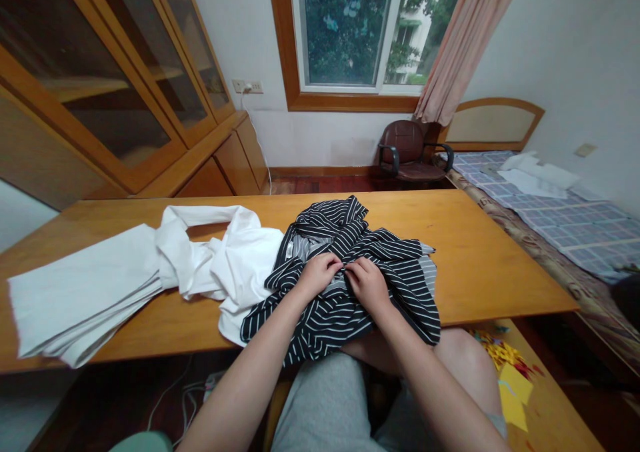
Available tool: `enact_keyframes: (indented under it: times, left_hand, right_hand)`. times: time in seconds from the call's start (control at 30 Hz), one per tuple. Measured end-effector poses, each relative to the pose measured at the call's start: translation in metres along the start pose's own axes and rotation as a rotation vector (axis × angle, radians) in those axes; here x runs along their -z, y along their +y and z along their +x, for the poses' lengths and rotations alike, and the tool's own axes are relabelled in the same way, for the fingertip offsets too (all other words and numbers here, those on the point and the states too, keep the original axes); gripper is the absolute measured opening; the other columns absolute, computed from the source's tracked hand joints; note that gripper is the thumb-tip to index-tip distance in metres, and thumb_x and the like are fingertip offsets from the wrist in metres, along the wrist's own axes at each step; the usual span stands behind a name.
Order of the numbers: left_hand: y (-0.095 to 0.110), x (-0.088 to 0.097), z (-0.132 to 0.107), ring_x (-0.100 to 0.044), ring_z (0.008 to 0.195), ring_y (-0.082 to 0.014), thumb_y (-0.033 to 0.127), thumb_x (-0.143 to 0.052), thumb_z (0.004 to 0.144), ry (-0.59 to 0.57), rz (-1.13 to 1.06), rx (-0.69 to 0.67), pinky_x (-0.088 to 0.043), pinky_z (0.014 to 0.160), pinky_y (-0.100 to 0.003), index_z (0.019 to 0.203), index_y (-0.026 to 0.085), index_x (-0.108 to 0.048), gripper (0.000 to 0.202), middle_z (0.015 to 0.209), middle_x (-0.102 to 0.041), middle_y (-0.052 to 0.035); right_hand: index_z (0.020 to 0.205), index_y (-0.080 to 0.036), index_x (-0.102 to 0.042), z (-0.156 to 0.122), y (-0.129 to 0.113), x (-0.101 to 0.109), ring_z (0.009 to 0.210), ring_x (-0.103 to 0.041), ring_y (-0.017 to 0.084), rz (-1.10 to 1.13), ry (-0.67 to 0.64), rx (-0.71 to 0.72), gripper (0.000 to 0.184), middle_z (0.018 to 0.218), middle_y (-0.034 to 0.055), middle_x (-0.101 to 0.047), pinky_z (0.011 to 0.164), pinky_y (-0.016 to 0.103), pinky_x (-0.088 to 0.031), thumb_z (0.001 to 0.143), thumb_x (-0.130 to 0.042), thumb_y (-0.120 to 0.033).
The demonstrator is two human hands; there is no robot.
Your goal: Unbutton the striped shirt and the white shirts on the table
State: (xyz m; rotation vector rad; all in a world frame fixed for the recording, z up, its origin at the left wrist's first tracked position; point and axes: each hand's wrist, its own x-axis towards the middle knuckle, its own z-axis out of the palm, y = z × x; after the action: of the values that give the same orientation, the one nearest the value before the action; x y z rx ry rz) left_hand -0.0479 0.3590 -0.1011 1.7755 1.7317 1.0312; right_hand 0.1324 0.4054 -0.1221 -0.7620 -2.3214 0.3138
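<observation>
Forearms (250, 372) extended, black-and-white striped fabric (325, 325) is being pinched by left hand (317, 275) and right hand (369, 285), light, close grip being advised.

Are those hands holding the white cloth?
No, the left hand and the right hand are both pinching the black-and-white striped fabric, while the white cloth lies to their left.

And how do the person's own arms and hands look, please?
The left hand and right hand are ungloved and visibly unadorned, with short nails. The left forearm and right forearm are bare and unmarked. Light grey clothing covers the lap.
</observation>
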Motion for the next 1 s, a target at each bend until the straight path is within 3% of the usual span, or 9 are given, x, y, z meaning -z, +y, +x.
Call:
enact_keyframes:
  times: [0.57,1.0]
  left_hand:
    - [-0.012,0.0,0.002,-0.057,0.077,-0.016,0.036,-0.058,0.084,-0.074,-0.316,0.124,-0.046,0.076,-0.027,0.077,0.017,-0.063,0.021,0.077,-0.064,0.0006]
    - [-0.015,0.004,0.0,-0.065,0.091,-0.0206,0.041,-0.062,0.084,-0.199,-0.393,0.15,-0.05,0.088,-0.033,0.092,0.017,-0.073,0.027,0.095,-0.074,-0.004]
  right_hand:
    - [0.102,-0.024,-0.069,0.001,0.001,0.003,0.087,-0.063,0.021,0.225,-0.001,0.053,0.02,0.094,0.0071,-0.066,0.079,0.034,-0.053,0.097,-0.051,-0.017]
    - [0.095,-0.025,-0.07,0.003,0.001,0.01,0.087,-0.064,0.021,0.431,0.091,-0.084,0.014,0.09,0.0052,-0.067,0.08,0.036,-0.054,0.093,-0.057,-0.021]
